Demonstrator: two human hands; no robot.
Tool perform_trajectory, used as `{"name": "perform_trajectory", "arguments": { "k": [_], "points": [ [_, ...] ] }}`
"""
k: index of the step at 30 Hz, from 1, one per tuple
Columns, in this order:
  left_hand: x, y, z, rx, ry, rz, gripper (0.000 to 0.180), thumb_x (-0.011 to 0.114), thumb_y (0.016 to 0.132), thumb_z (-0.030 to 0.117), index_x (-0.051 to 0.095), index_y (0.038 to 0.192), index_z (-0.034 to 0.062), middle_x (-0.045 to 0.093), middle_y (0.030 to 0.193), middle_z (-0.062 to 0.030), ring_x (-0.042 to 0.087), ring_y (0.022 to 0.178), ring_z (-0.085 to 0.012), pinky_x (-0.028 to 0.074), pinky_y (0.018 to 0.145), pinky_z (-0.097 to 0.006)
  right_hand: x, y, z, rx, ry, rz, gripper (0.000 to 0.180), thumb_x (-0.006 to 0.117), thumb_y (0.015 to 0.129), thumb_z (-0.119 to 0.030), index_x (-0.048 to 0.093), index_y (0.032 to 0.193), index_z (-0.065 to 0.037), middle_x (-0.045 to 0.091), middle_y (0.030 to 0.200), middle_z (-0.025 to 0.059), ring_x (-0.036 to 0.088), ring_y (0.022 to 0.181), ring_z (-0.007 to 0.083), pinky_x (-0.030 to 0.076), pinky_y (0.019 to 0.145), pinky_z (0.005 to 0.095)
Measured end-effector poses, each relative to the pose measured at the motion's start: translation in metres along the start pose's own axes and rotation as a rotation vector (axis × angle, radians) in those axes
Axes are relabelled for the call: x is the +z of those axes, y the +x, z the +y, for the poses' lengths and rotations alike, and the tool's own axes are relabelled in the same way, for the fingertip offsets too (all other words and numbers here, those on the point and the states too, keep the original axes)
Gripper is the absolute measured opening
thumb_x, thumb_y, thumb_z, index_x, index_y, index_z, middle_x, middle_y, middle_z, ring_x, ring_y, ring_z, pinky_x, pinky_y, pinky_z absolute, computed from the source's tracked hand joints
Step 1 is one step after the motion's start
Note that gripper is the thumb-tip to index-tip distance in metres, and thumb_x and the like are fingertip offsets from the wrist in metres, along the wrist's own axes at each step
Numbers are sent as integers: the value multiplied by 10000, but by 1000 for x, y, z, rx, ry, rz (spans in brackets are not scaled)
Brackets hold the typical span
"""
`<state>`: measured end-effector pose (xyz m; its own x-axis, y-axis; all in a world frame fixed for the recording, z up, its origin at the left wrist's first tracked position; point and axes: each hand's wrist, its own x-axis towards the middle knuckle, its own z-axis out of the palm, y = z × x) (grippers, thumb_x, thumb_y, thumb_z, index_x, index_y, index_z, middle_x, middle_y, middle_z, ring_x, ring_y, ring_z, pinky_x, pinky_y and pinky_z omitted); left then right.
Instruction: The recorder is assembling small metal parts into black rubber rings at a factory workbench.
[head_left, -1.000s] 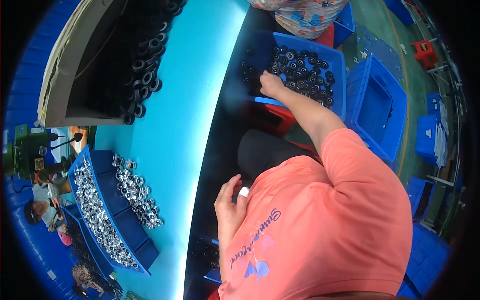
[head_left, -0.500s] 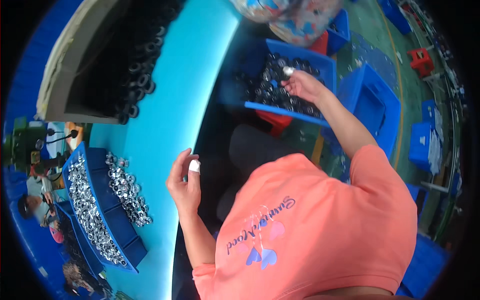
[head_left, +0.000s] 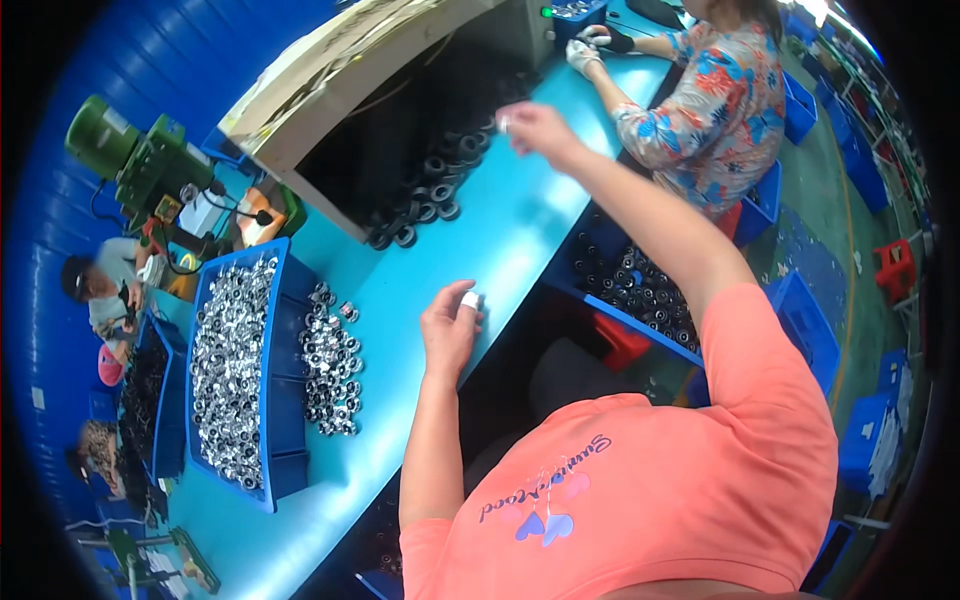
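Note:
My left hand is over the near edge of the turquoise table, its fingers curled in against a thumb wrapped in white. What they hold, if anything, I cannot make out. My right hand reaches over the far part of the table, beside several black rings lying along the opening of a pale box. Motion blurs its fingers, one of which looks white-wrapped. Below my right forearm, a blue crate of black ring-shaped parts stands off the table's edge.
Shiny metal rings fill a blue bin on the left, and a loose pile of metal rings lies beside it. A green machine stands behind. A co-worker in a floral top sits at the far right; another person is at far left.
My right hand has left the crate of black parts and swung left over the table. My left hand's fingers have drawn in toward the thumb. The view has turned, showing more table and the co-worker.

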<state>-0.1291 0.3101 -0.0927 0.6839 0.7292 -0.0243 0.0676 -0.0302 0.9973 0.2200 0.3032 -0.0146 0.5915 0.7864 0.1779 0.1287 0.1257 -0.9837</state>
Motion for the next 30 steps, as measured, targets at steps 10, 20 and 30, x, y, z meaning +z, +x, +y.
{"name": "perform_trajectory", "arguments": {
  "k": [10, 20, 30],
  "points": [
    [-28, 23, 22, -108, 29, -311, 299, 602, 957, 59, 662, 1244, 1, 702, 962, -104, 656, 747, -133, 554, 604, -281, 91, -107, 27, 33, -466, -413, 224, 668, 898, -113, 740, 1094, -32, 738, 894, 60, 659, 770, 109, 553, 737, 290],
    [-48, 36, 10, -148, -117, -469, 309, 657, 954, 78, 663, 1261, 49, 677, 900, -30, 610, 696, -84, 494, 551, -235, 141, -70, 29, -433, -635, -409, 227, 710, 855, -140, 746, 1075, -93, 695, 1033, 98, 690, 890, 298, 572, 790, 413],
    [-46, 34, 14, -180, -55, -481, 271, 684, 965, 114, 687, 1232, 68, 647, 837, 16, 568, 665, -53, 454, 531, -208, 219, -32, 61, -897, -1109, -318, 380, 767, 759, -146, 716, 1128, -221, 632, 1114, 11, 596, 980, 253, 544, 822, 374]
  ]
}}
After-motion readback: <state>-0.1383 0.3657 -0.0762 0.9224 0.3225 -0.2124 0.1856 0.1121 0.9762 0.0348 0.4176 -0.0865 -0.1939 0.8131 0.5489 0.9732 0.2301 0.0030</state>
